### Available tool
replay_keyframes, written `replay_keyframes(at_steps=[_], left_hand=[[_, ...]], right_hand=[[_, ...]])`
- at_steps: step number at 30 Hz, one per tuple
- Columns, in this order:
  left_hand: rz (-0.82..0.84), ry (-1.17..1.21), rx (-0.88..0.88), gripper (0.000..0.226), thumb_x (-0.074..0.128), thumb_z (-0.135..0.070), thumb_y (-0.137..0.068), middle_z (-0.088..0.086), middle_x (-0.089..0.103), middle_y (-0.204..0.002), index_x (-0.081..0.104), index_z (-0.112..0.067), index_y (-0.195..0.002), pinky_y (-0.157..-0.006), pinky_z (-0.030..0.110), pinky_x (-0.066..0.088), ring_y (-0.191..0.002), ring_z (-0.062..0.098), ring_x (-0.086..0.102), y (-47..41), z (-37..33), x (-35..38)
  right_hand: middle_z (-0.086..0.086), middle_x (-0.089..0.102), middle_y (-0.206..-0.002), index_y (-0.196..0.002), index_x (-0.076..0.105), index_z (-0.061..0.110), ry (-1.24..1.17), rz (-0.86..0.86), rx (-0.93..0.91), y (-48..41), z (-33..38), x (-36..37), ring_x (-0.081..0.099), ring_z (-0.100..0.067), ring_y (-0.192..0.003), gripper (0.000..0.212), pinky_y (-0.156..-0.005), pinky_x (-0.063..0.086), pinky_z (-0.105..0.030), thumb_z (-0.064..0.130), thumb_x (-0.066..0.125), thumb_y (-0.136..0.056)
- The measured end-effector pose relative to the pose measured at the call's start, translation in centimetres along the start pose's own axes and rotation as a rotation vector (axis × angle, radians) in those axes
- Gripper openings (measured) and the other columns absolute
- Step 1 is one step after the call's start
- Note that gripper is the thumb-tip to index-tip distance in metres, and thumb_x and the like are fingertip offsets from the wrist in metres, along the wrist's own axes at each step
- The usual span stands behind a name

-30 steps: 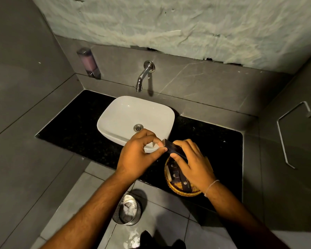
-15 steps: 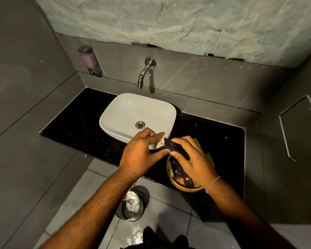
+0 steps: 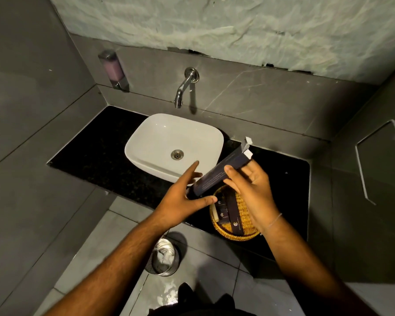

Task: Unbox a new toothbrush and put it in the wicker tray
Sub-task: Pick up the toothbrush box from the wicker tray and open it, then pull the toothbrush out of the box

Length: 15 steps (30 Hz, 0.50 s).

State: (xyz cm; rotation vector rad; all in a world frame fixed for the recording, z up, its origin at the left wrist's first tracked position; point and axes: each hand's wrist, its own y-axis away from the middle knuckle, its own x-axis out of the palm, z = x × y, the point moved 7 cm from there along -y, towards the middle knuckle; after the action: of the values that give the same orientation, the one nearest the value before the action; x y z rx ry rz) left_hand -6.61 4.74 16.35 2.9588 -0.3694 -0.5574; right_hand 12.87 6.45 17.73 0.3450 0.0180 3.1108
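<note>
A long dark toothbrush box (image 3: 217,176) is held tilted above the counter, its white end flaps open at the upper right. My right hand (image 3: 253,192) grips its middle with thumb and fingers. My left hand (image 3: 180,199) is spread open at the box's lower end, with the thumb under it and the fingers apart. The round wicker tray (image 3: 237,236) sits on the black counter just below both hands and holds several dark boxes. No toothbrush shows; the inside of the box is hidden.
A white basin (image 3: 160,137) stands on the black counter (image 3: 96,147) left of the tray, under a wall tap (image 3: 183,90). A soap dispenser (image 3: 112,68) hangs at the back left. On the floor below stands a metal bin (image 3: 163,258). A towel bar (image 3: 363,167) is on the right wall.
The box was held level between both hands, my left fingers pinching its end. Now its opened end is tipped up to the right, and my left hand has let go and spread beneath the lower end.
</note>
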Motion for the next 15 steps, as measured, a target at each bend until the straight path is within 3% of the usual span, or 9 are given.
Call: replay_keyframes(at_steps=[2,4,6,8,10,12,15], left_hand=[[-0.030,0.061,0.045,0.073,0.090,-0.016,-0.089,-0.002,0.075,-0.132,0.059,-0.020,-0.154,-0.109,0.032,0.059,-0.120,0.007,0.072,-0.7,-0.3,0.0],[-0.023,0.134,0.104,0.045,0.086,-0.006,-0.091,0.009,0.081,-0.118,0.074,-0.009,-0.134,-0.095,0.033,0.062,-0.107,0.013,0.077,-1.3,-0.8,-0.1],[-0.006,0.154,0.135,0.043,0.089,-0.007,-0.088,0.009,0.082,-0.111,0.076,-0.008,-0.129,-0.087,0.026,0.061,-0.097,0.011,0.077,-1.6,-1.4,-0.5],[0.017,0.098,0.158,0.050,0.092,-0.024,-0.084,-0.002,0.083,-0.111,0.076,-0.019,-0.131,-0.086,0.026,0.063,-0.098,0.010,0.079,-1.4,-2.2,-1.3],[0.046,-0.067,0.133,0.053,0.086,-0.055,-0.082,-0.010,0.083,-0.109,0.073,-0.036,-0.130,-0.084,0.034,0.066,-0.097,0.012,0.081,-1.0,-2.6,-1.9],[0.030,-0.377,0.111,0.055,0.070,-0.079,-0.084,-0.012,0.082,-0.099,0.067,-0.046,-0.127,-0.073,0.035,0.065,-0.084,0.008,0.079,-0.9,-2.8,-2.9],[-0.033,-0.766,0.230,0.046,0.060,-0.081,-0.090,-0.021,0.073,-0.080,0.059,-0.046,-0.120,-0.059,0.021,0.048,-0.067,-0.006,0.067,-0.9,-4.7,-3.8]], right_hand=[[-0.007,0.077,-0.124,-0.130,0.069,0.017,-0.095,0.016,0.045,-0.2,0.3,0.0,0.071,-0.025,-0.122,0.036,-0.098,0.062,-0.040,0.025,0.076,-0.095],[-0.013,0.074,-0.128,-0.130,0.069,0.017,-0.185,0.033,0.087,-0.5,0.4,-0.1,0.071,-0.030,-0.123,0.036,-0.097,0.061,-0.044,0.025,0.074,-0.096],[-0.015,0.074,-0.129,-0.125,0.071,0.018,-0.310,0.013,0.158,-0.8,0.0,-0.5,0.071,-0.032,-0.122,0.033,-0.096,0.061,-0.047,0.026,0.073,-0.093],[-0.016,0.074,-0.129,-0.122,0.072,0.019,-0.430,-0.020,0.248,-1.0,-0.6,-1.0,0.071,-0.032,-0.123,0.032,-0.093,0.062,-0.046,0.033,0.069,-0.093],[-0.016,0.075,-0.129,-0.124,0.071,0.018,-0.507,-0.050,0.314,-1.1,-1.4,-1.5,0.072,-0.032,-0.121,0.036,-0.089,0.063,-0.045,0.041,0.062,-0.097],[-0.015,0.077,-0.126,-0.127,0.069,0.017,-0.534,-0.086,0.391,-1.1,-2.4,-2.0,0.075,-0.033,-0.116,0.043,-0.083,0.065,-0.043,0.048,0.059,-0.099],[-0.016,0.078,-0.123,-0.133,0.065,0.015,-0.571,-0.126,0.503,-1.0,-4.3,-2.6,0.077,-0.032,-0.110,0.050,-0.078,0.066,-0.041,0.052,0.058,-0.100]])
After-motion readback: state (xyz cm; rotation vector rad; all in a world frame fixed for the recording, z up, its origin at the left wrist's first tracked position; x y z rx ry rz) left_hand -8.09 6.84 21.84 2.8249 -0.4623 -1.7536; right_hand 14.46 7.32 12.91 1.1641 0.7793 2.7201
